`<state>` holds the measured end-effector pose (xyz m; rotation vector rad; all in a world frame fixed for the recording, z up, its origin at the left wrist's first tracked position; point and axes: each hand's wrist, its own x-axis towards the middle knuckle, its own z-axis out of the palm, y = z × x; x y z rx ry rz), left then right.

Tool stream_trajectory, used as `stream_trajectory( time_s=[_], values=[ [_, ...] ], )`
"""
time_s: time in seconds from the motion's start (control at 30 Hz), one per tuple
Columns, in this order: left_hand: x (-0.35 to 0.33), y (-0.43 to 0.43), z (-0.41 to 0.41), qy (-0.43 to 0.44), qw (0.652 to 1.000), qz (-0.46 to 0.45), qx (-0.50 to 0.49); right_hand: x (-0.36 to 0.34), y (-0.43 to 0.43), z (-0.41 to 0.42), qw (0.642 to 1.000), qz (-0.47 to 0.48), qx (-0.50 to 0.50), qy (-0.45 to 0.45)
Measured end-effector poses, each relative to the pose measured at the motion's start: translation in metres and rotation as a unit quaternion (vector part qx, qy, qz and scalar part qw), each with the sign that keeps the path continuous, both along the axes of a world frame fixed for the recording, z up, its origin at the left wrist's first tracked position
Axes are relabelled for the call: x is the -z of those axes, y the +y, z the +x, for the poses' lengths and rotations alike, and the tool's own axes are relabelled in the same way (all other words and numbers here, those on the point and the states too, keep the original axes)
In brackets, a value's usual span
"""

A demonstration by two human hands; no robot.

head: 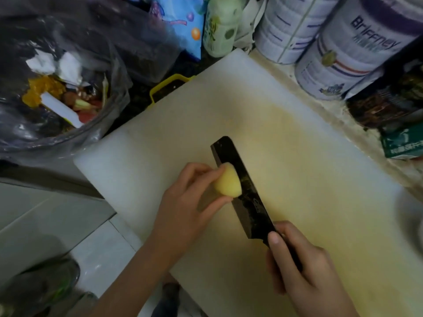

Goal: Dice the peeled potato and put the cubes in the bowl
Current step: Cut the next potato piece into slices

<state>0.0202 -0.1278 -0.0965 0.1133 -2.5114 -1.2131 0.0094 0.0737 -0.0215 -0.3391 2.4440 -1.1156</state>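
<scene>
risk: left hand (192, 197) fingertips sit just beside the dark rectangular cleaver blade (240, 191); a slip on the rounded pale-yellow peeled potato (229, 183) could nick them. left hand pins potato on white plastic cutting board (297, 156); right hand (304, 268) wraps the handle. bowl not clearly visible.

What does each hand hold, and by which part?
Left hand grips the peeled potato by its left end; right hand holds the cleaver by its handle.
</scene>
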Motion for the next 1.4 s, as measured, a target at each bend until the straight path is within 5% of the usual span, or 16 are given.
stream_trajectory(
  time_s=[0.6,1.4],
  values=[
    [0.002,0.063,0.02,0.013,0.997,0.074,-0.024,-0.023,0.041,0.005,0.998,-0.005,0.049,-0.033],
    [0.003,0.063,0.022,0.001,0.99,0.139,-0.037,-0.031,0.034,0.017,0.99,0.082,0.011,0.114]
  ],
)
